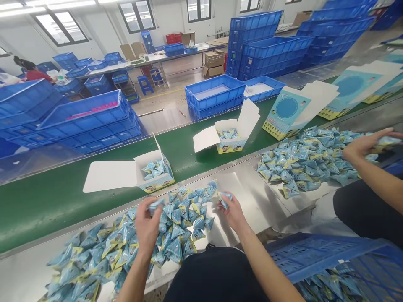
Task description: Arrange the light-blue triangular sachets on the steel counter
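Observation:
A heap of small blue triangular packets (176, 222) lies on the steel ledge in front of me. My left hand (146, 228) is over the heap, its fingers closed on a packet (156, 204). My right hand (233, 212) is at the heap's right edge and pinches another packet (224, 198). Just beyond, on the green conveyor belt (47, 201), stands an open printed box (155, 172) partly filled with packets, its white lid folded back to the left.
A second open box (231, 140) with packets stands farther right on the belt. A co-worker's hand (362, 147) reaches over another packet heap (308, 161). Flat box blanks (288, 113) lie at the right. Blue crates (91, 121) line the belt's far side, and one crate (333, 260) stands at my right.

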Demonstrator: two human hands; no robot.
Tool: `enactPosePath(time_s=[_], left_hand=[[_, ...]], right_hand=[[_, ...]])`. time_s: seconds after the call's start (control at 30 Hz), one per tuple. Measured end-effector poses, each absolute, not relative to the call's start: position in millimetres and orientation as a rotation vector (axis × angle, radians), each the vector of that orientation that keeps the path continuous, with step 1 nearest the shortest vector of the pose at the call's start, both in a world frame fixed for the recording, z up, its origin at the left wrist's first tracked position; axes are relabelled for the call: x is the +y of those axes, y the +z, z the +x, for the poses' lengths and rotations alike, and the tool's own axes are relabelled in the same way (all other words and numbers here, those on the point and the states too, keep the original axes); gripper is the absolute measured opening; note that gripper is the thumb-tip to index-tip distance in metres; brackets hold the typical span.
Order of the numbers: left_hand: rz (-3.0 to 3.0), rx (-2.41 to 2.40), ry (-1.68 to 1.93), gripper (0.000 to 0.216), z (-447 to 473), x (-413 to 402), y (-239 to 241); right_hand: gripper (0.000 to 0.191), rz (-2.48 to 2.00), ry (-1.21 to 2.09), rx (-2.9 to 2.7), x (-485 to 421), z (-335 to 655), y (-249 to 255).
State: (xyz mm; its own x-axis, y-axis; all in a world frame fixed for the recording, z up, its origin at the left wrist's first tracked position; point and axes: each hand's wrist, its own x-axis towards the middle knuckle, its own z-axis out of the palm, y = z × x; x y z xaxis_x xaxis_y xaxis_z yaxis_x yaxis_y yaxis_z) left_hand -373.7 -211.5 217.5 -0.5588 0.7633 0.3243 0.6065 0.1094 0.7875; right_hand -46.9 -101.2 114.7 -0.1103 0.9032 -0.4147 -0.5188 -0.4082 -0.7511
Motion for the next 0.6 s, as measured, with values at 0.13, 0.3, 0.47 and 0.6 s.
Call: enactPosePath(time_s=[0.13,0.3,0.47,0.6], left_hand=[[1.563,2.234,1.400,0.033,-379,-220,226],[1.505,2.278,1.473,0.037,-382,-224,224],[1.157,2.198,1.464,0.053,-354,-223,209],[1.040,2.001,1.289,0.067,-320,-224,193]], right_hand=[[0.067,-1.087,1.861,-0.861,-107,-45,125],[0.062,-1.029,1.829,-0.800,-117,-47,131],[0.062,-0.832,2.128,-0.839,-137,-64,133],[0.068,-0.637,2.397,-0.764,-153,-87,125]])
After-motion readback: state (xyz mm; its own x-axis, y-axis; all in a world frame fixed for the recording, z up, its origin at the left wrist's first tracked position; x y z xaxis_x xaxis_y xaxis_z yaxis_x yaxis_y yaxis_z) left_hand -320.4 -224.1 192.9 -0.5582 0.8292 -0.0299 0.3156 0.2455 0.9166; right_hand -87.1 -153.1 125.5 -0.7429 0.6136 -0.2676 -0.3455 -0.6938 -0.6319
